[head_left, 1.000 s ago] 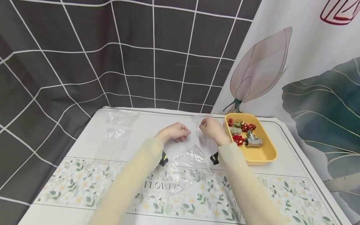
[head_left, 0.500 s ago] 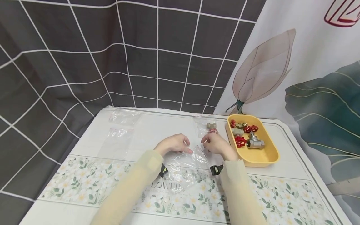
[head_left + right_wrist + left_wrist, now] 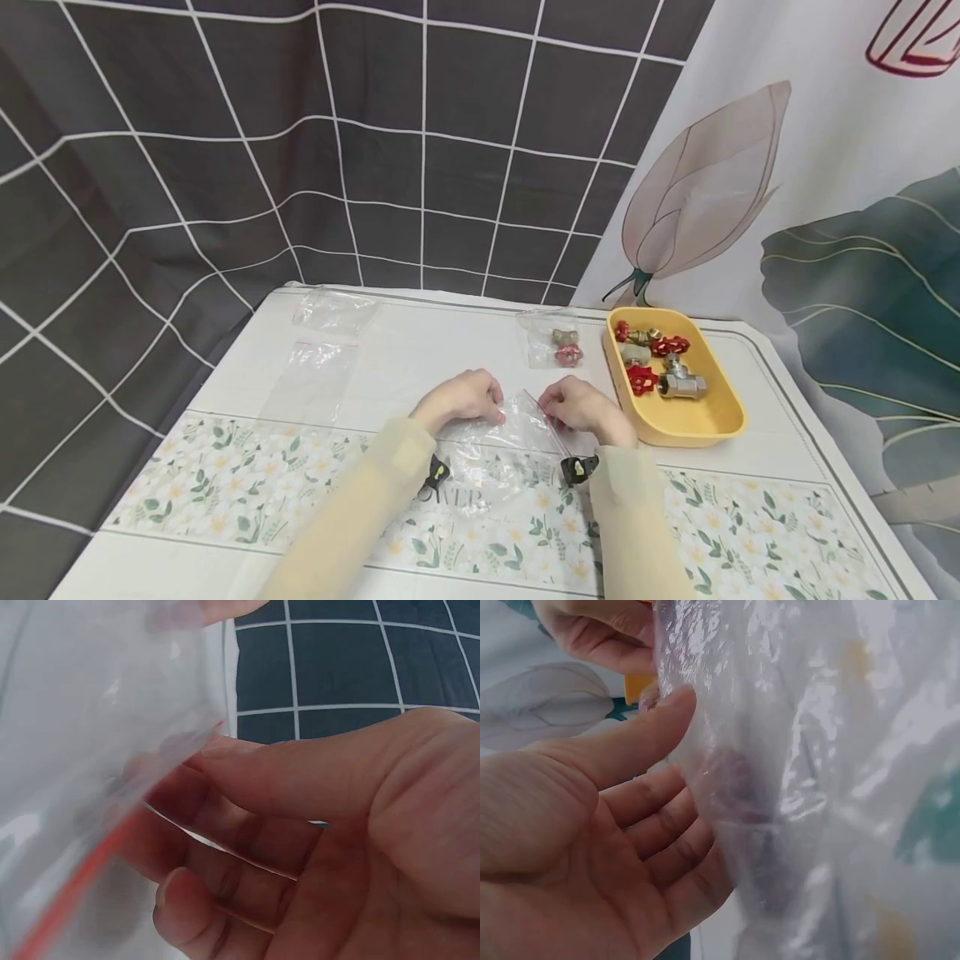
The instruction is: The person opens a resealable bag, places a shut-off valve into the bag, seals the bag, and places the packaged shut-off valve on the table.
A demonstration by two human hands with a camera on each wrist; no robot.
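Observation:
A clear zip-lock bag [image 3: 491, 471] with a red seal line lies flat before me. My right hand [image 3: 579, 406] pinches its top corner between thumb and fingers; in the right wrist view the red line [image 3: 82, 881] runs down from that thumb. At the bag's left edge, my left hand [image 3: 467, 395] holds the plastic, its thumb [image 3: 656, 724] on the near side and a fingertip showing blurred through the film. Beyond the hands, a smaller clear bag [image 3: 536, 350] contains a brass valve with a red handwheel [image 3: 568, 356].
At the right stands a yellow tray [image 3: 708, 422] with several valves [image 3: 678, 381], some with red handwheels. Two more clear bags, a far one [image 3: 336, 311] and a nearer one [image 3: 311, 383], lie on the left of the white table [image 3: 420, 321]. A dark checked curtain [image 3: 457, 167] hangs behind.
Both hands have come back toward me from the smaller bag with the valve, which now lies uncovered. They have taken hold of the nearer bag by its top.

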